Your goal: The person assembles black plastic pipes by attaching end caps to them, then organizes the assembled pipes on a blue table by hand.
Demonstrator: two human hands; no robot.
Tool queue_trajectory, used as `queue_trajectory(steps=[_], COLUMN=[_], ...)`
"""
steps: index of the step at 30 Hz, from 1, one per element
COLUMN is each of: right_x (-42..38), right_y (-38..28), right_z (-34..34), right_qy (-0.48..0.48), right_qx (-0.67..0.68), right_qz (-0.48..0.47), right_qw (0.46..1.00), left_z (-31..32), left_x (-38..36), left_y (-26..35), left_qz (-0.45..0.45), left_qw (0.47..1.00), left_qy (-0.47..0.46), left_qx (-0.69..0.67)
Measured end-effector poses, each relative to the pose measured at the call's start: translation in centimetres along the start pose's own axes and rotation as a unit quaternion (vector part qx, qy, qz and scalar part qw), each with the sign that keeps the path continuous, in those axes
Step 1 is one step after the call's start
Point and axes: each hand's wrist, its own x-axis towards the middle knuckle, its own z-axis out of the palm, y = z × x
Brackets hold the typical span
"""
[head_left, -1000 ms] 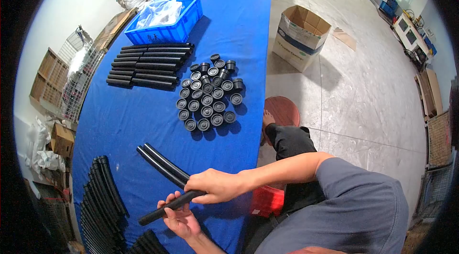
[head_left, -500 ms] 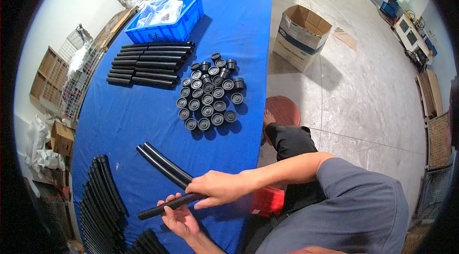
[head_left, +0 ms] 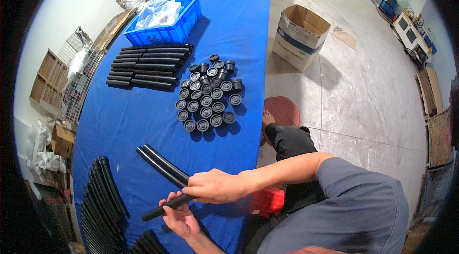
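Note:
My right hand point(head_left: 215, 185) is closed over the upper end of a short black tube point(head_left: 154, 214), its fingers covering that end. My left hand point(head_left: 180, 218) cups the same tube from below near its middle, palm up, with fingers and thumb around it. The tube tilts down toward the left, above the blue cloth. Two longer glossy black tubes point(head_left: 162, 164) lie side by side on the table just beyond my right hand, which hides their near ends.
Many round black caps point(head_left: 205, 100) stand grouped on the blue table point(head_left: 229, 20). Behind them are rows of black tubes point(head_left: 148, 66) and a blue crate point(head_left: 165, 29) with plastic bags. More tubes point(head_left: 100, 201) lie lower left. A cardboard box point(head_left: 299, 39) stands on the floor.
My right hand has shifted slightly left, nearer to my left hand, so less of the tube shows between them. My left hand has barely moved.

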Motion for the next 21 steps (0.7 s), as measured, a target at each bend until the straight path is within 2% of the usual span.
queue_trajectory(steps=[1, 2, 3, 5, 6, 8, 9, 10, 13, 14, 17, 18, 21], right_x=[0.0, 0.0, 0.2, 0.9, 1.1, 0.5, 0.4, 0.1, 0.1, 0.1, 0.4, 0.2, -0.1], right_y=[-0.5, -1.0, -1.0, -0.5, 0.1, 0.0, -0.3, -0.2, -0.8, -0.2, 0.7, 0.2, -1.1], right_z=[-0.1, -0.3, -0.6, -1.7, -1.7, -0.6, -0.4, -0.8, -0.7, -0.9, -0.7, -0.6, -0.7], right_qy=[0.025, 0.013, -0.048, -0.167, -0.208, -0.050, 0.030, -0.010, -0.055, -0.092, -0.091, -0.038, -0.057], right_qx=[-0.054, -0.021, 0.047, 0.179, 0.186, 0.055, -0.012, -0.107, 0.007, 0.087, 0.130, 0.057, -0.036], right_qz=[-0.035, 0.005, 0.059, 0.163, 0.193, 0.052, -0.020, -0.072, 0.042, 0.076, 0.117, 0.058, 0.018], right_qw=[0.998, 1.000, 0.996, 0.956, 0.941, 0.996, 0.999, 0.992, 0.998, 0.989, 0.980, 0.996, 0.998], left_z=[0.1, -0.4, -0.7, -1.1, -0.5, 0.1, 0.2, 0.2, -1.2, -1.5, -1.1, -0.8, -1.2], left_x=[-0.1, -0.1, 0.0, 0.0, -0.1, -0.1, -0.1, -0.2, 0.2, 0.2, 0.2, 0.2, 0.1], left_y=[0.1, 0.1, 0.2, 0.2, 0.1, 0.0, 0.1, 0.1, 0.2, 0.1, -0.1, -0.1, 0.0], left_qz=[-0.002, 0.001, 0.005, 0.012, 0.014, 0.010, 0.003, -0.003, -0.006, -0.003, -0.004, -0.008, -0.011], left_qw=[1.000, 1.000, 1.000, 0.999, 0.999, 1.000, 1.000, 1.000, 1.000, 1.000, 1.000, 1.000, 0.999], left_qy=[0.004, -0.009, -0.022, -0.037, -0.038, -0.025, -0.010, 0.006, -0.003, -0.013, -0.029, -0.022, -0.023], left_qx=[0.005, 0.004, 0.003, 0.003, 0.003, 0.002, 0.001, 0.000, -0.013, -0.008, -0.010, -0.020, -0.035])
